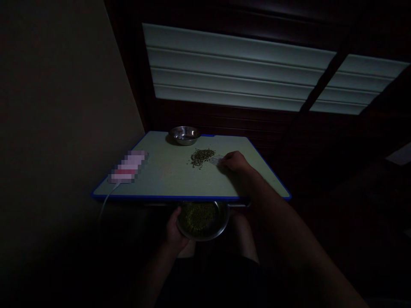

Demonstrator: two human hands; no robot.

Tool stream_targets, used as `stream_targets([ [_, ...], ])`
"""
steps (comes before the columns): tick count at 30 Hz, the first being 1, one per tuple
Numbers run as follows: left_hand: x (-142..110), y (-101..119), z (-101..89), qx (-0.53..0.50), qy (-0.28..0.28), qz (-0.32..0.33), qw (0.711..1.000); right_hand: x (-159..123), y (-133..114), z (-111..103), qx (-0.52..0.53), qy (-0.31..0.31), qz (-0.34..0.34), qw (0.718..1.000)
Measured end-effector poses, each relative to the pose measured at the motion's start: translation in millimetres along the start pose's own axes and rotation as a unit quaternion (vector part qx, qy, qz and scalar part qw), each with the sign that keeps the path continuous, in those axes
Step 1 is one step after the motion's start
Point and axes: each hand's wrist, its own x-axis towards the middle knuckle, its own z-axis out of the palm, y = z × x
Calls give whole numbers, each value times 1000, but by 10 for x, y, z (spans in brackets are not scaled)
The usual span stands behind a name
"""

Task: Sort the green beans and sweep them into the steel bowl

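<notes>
Your left hand (pixel 176 233) grips lower metal bowl (pixel 222 218); your right hand (pixel 235 161) pinches translucent card (pixel 215 161) at seed pile (pixel 201 157).

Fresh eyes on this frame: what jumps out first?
Probably the pale, blue-edged tabletop, bright against the dark room, with a pile of small dark bits near its middle. At the pile's right side, the right hand holds a thin, flat piece. Just below the near edge, the left hand grips a shiny metal bowl with greenish bits inside.
</notes>
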Motion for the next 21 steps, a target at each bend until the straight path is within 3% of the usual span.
stream_targets([
  [9,48,-18,-63,-18,-34,-3,999,-62,-231,-98,-10,-84,-31,996],
  [16,30,-10,-34,0,-21,0,1000,-30,-288,-99,-21,-123,-70,990],
  [21,15,-7,0,7,18,1,1000,-65,-299,-93,-8,-157,-86,984],
])
